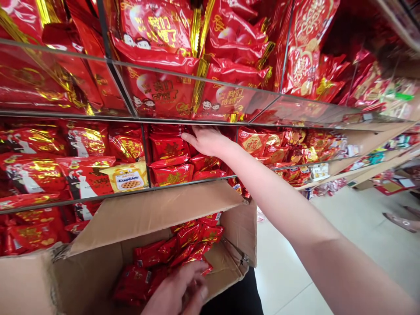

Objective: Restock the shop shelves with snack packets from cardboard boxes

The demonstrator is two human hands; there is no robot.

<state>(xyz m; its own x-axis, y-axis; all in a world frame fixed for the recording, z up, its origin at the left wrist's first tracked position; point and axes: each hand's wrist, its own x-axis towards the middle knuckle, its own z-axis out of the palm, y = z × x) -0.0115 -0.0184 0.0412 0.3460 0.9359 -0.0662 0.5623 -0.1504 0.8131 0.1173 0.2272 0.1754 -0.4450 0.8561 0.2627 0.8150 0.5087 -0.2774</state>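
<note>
My right hand (207, 139) reaches into a lower shelf compartment, over red snack packets (172, 175) with gold print. Its thumb is stretched out and apart from the fingers, whose tips are partly hidden under the upper ledge; no packet shows in its grasp. Low in the view, my left hand (180, 286) hovers over or touches loose red packets (183, 245) in an open cardboard box (157, 210). Its fingers are loosely bent, apart and a little blurred, with nothing visible between them. The box stands right against the shelf front.
Above runs a clear-fronted shelf (203, 94) with larger red bags. A yellow cookies packet (129, 177) lies in the compartment to the left. More packets (262, 144) fill compartments to the right. Pale floor tiles (288, 271) and another person's foot (398, 222) show at the right.
</note>
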